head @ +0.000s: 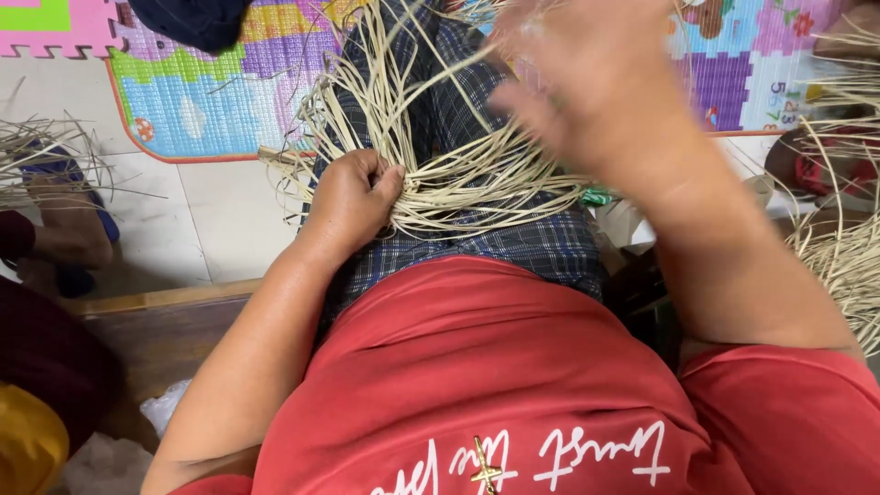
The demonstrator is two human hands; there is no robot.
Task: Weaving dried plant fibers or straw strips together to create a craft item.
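A bundle of pale straw-like strips (477,179) lies across my lap on dark plaid cloth (541,247). My left hand (353,197) is closed around the gathered end of the bundle, near my left thigh. My right hand (587,87) is raised above the strips, blurred by motion, with its fingers spread among loose strands that fan upward. Whether it grips any strand I cannot tell. My red shirt (513,376) fills the lower part of the view.
A colourful foam play mat (211,101) covers the floor ahead. More straw strips lie at the left (46,151) and at the right (843,247). Another person's arm (64,234) is at the left. A wooden edge (156,302) runs beside me.
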